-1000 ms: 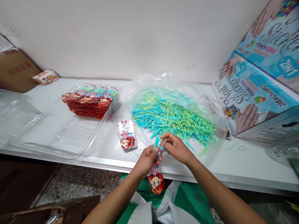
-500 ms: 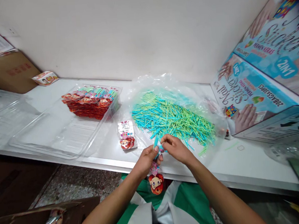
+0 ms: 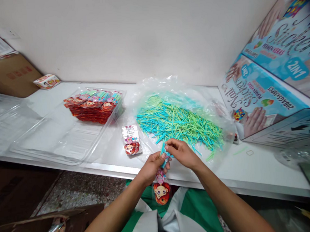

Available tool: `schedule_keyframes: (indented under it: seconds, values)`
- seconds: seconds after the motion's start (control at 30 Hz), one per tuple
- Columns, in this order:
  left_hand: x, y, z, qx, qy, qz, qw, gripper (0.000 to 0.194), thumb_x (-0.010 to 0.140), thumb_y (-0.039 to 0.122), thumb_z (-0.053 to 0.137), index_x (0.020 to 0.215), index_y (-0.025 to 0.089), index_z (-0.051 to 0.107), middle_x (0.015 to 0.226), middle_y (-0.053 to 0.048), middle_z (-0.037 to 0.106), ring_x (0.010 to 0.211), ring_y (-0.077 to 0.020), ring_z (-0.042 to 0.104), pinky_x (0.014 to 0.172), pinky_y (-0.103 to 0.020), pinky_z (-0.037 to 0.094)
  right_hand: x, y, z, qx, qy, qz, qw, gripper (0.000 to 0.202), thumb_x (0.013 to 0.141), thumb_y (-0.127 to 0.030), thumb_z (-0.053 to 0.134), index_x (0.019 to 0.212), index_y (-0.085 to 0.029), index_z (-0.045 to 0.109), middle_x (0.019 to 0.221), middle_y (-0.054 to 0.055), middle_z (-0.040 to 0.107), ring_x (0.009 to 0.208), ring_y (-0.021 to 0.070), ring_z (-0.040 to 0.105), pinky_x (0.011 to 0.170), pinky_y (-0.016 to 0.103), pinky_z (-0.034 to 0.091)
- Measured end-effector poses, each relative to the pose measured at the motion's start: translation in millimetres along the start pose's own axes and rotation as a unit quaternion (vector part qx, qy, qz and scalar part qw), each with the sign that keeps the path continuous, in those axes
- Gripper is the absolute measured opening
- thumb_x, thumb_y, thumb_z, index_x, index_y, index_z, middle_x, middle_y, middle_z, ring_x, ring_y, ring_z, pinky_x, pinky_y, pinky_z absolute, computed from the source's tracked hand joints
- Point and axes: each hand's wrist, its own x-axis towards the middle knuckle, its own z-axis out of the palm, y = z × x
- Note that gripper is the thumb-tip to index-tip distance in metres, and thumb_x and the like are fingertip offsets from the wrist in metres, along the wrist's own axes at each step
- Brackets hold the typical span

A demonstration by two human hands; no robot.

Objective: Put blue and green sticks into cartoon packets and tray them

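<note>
My left hand (image 3: 151, 168) is closed around a small clear packet (image 3: 162, 193) at the table's front edge. The packet's lower end, printed with a red-haired cartoon figure, hangs below my fingers. Blue sticks (image 3: 163, 150) show at its upper end, where my right hand (image 3: 181, 153) pinches with thumb and fingers; exactly what those fingertips grip is partly hidden. Just beyond my hands, a heap of thin green and blue sticks (image 3: 179, 123) lies on an open clear plastic bag (image 3: 165, 83). To the left of the bag sits a small stack of printed cards (image 3: 131, 140).
On the left, a clear plastic tray (image 3: 58, 145) holds a pile of filled packets (image 3: 92, 106). A cardboard box (image 3: 9, 75) and a small printed box (image 3: 47, 81) stand farther back. Large blue printed boxes (image 3: 266, 93) border the right side. Below left is an open brown carton (image 3: 80, 222).
My right fingers have risen slightly along the blue sticks, which now sit lower between my hands. The packet's printed end hangs slightly lower. The table items have stayed put.
</note>
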Motion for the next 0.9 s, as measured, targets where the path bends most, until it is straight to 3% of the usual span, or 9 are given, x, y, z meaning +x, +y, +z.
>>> schedule_keyframes:
  seconds: [0.3,0.53,0.73,0.9]
  values:
    - [-2.5,3.4,-0.5,-0.025,-0.031,-0.022,0.999,0.040,0.078,0.048,0.053,0.088,0.010,0.058,0.062,-0.002,0.054,0.046,-0.0068,0.046,0.047,-0.020,0.033,-0.9,-3.6,-3.2,0.012,-0.033,0.006,0.999,0.014,0.081,-0.032,0.049,0.083,-0.019,0.052,0.065,-0.003,0.052,0.057,0.0109,0.050,0.058,0.025,0.042]
    - [-1.5,3.6,-2.7,-0.002,-0.006,-0.009,1.000,0.040,0.076,0.051,0.053,0.084,0.012,0.054,0.064,-0.002,0.056,0.048,-0.0077,0.048,0.047,-0.020,0.033,-2.1,1.2,-1.1,-0.057,0.010,-0.008,0.998,0.005,0.077,-0.020,0.046,0.079,-0.020,0.050,0.065,-0.004,0.051,0.062,0.0122,0.052,0.060,0.025,0.042]
    - [0.0,-0.8,-3.2,-0.001,-0.011,-0.006,1.000,0.037,0.078,0.049,0.052,0.083,0.012,0.054,0.062,-0.001,0.056,0.047,-0.0074,0.047,0.046,-0.020,0.033,-2.2,2.6,0.6,0.008,0.006,0.007,1.000,0.024,0.081,-0.031,0.047,0.103,-0.020,0.049,0.074,-0.002,0.053,0.064,0.0117,0.052,0.061,0.026,0.043]
    - [-0.9,-0.5,-2.8,-0.003,-0.029,-0.012,1.000,0.035,0.080,0.046,0.050,0.084,0.011,0.054,0.063,-0.002,0.055,0.048,-0.0075,0.046,0.047,-0.020,0.033,-0.5,-1.2,-1.3,-0.013,0.004,-0.009,1.000,0.019,0.082,-0.034,0.047,0.089,-0.019,0.055,0.072,-0.002,0.053,0.063,0.0112,0.050,0.060,0.025,0.041]
